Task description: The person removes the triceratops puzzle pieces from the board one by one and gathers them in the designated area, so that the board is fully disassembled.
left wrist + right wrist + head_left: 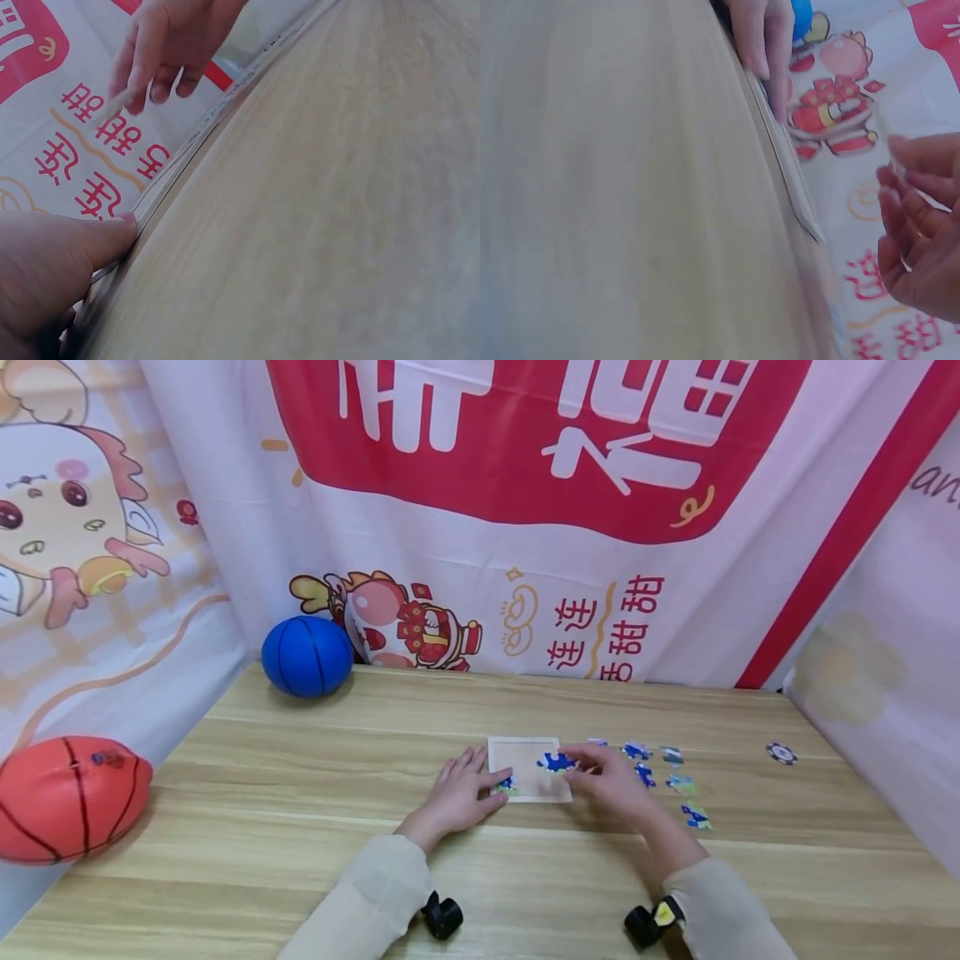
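Between thumb and fingertips, my right hand [609,777] pinches a blue-and-white jigsaw piece [555,762] over the right half of a pale, shallow puzzle tray [525,746]. The left wrist view catches this piece [112,106] edge-on, raised above the tray. My left hand [461,792] rests at the tray's left side with its fingers spread. Its thumb lies at another jigsaw piece [508,785], blue and green, in the tray's lower left corner, and partly hides it. In the right wrist view the left fingers [757,45] lie along the tray edge [799,191].
Several loose jigsaw pieces [681,784] lie on the wooden table [315,810] right of the tray, some partly behind the right hand. Farther right is a round chip [782,754]. A blue ball [307,657] sits at the back left, a red ball [71,800] at the left edge.
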The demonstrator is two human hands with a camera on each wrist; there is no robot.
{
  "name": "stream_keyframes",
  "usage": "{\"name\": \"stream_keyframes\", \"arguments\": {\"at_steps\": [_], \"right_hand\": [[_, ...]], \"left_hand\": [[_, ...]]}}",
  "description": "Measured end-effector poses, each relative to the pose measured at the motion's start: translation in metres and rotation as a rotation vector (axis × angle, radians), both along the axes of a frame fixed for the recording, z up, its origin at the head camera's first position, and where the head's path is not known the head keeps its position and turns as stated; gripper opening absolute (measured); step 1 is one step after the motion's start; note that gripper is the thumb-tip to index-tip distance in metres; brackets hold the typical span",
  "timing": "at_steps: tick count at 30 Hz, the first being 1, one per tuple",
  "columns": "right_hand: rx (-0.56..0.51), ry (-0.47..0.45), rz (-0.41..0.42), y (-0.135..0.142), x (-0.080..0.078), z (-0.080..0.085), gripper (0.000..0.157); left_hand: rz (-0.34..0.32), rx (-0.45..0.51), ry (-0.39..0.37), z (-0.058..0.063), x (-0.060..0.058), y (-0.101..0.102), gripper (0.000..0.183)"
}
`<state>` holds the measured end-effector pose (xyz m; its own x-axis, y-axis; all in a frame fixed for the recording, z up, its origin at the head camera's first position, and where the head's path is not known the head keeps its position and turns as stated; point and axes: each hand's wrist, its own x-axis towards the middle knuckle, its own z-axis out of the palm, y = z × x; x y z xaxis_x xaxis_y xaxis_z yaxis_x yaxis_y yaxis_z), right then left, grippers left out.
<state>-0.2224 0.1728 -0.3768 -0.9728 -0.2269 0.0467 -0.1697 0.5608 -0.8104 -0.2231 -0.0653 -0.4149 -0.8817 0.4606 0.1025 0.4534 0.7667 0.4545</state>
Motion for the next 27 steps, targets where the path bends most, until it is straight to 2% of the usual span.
{"name": "stream_keyframes", "arguments": {"at_steps": [4,8,17,24,27], "right_hand": [[-0.019,0.070,0.029,0.020,0.006,0.011,0.033],[-0.021,0.121,0.025,0.046,0.014,0.013,0.033],[0.017,0.056,-0.024,0.097,0.035,0.011,0.040],[0.028,0.037,-0.086,0.117,0.041,-0.003,0.043],[0.026,0.019,-0.084,0.123,0.042,-0.009,0.043]], "left_hand": [[-0.004,0.004,0.015,0.000,0.000,0.000,0.041],[-0.007,0.011,0.022,-0.001,0.000,0.000,0.041],[-0.008,0.010,0.014,-0.001,0.000,0.000,0.041],[-0.013,0.014,0.017,-0.001,0.000,-0.001,0.041],[-0.013,0.016,0.014,-0.001,-0.001,-0.001,0.042]]}}
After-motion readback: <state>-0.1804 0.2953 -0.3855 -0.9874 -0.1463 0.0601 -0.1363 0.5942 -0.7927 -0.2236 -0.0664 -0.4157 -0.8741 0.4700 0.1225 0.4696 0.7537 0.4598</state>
